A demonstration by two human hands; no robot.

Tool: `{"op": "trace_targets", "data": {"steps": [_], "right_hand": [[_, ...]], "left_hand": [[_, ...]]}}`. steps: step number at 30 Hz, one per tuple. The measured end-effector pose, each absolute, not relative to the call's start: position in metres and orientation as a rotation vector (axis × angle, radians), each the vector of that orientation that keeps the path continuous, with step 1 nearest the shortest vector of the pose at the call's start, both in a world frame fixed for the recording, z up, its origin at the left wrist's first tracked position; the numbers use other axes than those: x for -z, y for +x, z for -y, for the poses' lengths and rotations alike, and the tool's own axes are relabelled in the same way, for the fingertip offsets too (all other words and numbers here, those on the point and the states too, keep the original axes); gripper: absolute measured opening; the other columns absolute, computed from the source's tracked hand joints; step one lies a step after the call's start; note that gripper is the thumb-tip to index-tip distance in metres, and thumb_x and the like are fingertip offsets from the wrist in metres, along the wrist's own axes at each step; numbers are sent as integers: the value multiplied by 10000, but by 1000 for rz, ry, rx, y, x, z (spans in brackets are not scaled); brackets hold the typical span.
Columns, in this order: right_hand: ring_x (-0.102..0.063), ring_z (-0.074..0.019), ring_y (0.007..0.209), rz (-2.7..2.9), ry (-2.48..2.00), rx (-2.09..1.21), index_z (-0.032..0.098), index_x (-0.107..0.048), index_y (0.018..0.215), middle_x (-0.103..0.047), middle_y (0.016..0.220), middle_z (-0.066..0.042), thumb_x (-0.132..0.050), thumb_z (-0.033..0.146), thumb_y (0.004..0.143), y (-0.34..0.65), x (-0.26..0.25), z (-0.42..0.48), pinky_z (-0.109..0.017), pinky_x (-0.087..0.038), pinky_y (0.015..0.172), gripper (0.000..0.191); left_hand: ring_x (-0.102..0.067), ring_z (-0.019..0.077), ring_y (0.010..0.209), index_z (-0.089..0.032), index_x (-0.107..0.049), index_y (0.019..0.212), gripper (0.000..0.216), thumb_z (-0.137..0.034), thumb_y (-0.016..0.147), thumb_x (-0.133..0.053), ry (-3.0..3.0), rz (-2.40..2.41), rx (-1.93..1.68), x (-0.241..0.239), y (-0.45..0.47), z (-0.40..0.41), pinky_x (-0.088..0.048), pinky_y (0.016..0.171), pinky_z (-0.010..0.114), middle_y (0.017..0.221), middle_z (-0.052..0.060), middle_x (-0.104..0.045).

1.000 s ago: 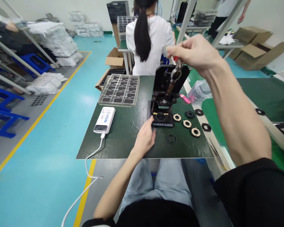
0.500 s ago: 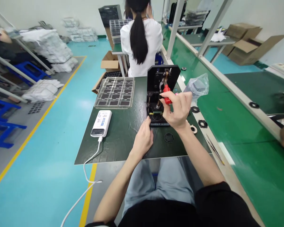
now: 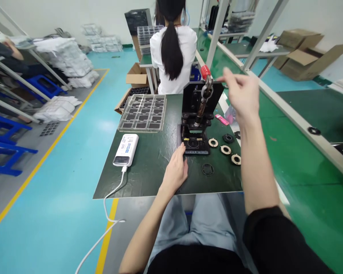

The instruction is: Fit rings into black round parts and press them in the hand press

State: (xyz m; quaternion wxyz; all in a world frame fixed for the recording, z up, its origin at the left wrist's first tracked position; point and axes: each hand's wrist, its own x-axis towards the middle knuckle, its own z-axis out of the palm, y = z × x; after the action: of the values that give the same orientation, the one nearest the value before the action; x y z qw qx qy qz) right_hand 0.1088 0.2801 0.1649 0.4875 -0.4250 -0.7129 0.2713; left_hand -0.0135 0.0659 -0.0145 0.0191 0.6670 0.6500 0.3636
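The press (image 3: pixel 196 123) is standing on the bench (image 3: pixel 151 160); its red handle (image 3: pixel 205 71), pulled down a moment ago, is now pointing up, so the plunger (image 3: pixel 200 114) is apparently no longer pressing. The left hand (image 3: pixel 175 171) is touching the base (image 3: pixel 196 152), grip loose, clasping nothing; the right hand (image 3: pixel 242 91) is hovering just beside the handle, its grip curled, contents impossible to tell.

Red handle (image 3: pixel 205 72) up, right hand (image 3: pixel 246 93) off

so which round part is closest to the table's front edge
The flat black disc lying alone in front of the press; the other round parts sit farther back.
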Motion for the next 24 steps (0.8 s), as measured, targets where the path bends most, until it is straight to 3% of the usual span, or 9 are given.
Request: {"op": "trace_targets", "data": {"steps": [4,8,11,14,17,20,24], "right_hand": [[-514,-145,578,1618,-1055,-535,169,-720,773,-648,666,-50,-609,633,970,136,-74,-207,-312,-390,565,515],[-640,-305,909,2104,-1268,-220,130,-754,940,-738,927,-174,-645,652,935,122,-25,-166,-420,-490,817,533],[-639,-381,997,2313,-1482,-55,59,-761,1024,-729,993,-252,-630,639,947,103,-34,-169,-470,-479,864,599],[-645,-386,1022,2488,-1498,-114,42,-766,1031,-736,1028,-273,-609,555,983,93,-58,-181,-467,-468,870,538],[-647,-362,1066,2582,-1422,-184,76,-774,1029,-749,1061,-245,-625,481,974,92,-75,-192,-436,-458,895,435],[-648,-326,1028,2627,-1362,-195,91,-767,1031,-756,1038,-199,-636,535,948,111,-79,-196,-395,-451,876,470],[-611,-286,952,2566,-1307,17,102,-742,983,-732,963,-148,-642,545,937,186,-78,-195,-372,-429,848,456]], "left_hand": [[-435,277,1535,-113,-285,1588,564,-120,1035,-402,2090,-2016,-1123,17,-13,-66,-446,1251,502,1612,230,-466],[-424,271,1542,-119,-251,1611,590,-124,1039,-396,2097,-2030,-1109,19,-14,-67,-438,1255,490,1621,224,-457],[-459,267,1521,-135,-249,1622,596,-145,1046,-401,2093,-2031,-1121,20,-16,-69,-447,1246,484,1615,218,-470],[-494,277,1496,-134,-269,1626,602,-162,1045,-428,2124,-2032,-1143,21,-19,-71,-468,1227,476,1596,219,-493],[-503,293,1488,-133,-259,1639,629,-189,1045,-458,2186,-2026,-1138,21,-22,-76,-486,1208,479,1592,221,-496],[-518,308,1474,-120,-255,1645,639,-209,1048,-466,2243,-2020,-1129,20,-24,-80,-504,1188,488,1583,237,-500],[-537,335,1453,-118,-230,1658,662,-218,1048,-465,2291,-2031,-1131,20,-26,-82,-524,1160,515,1574,250,-505]]}}
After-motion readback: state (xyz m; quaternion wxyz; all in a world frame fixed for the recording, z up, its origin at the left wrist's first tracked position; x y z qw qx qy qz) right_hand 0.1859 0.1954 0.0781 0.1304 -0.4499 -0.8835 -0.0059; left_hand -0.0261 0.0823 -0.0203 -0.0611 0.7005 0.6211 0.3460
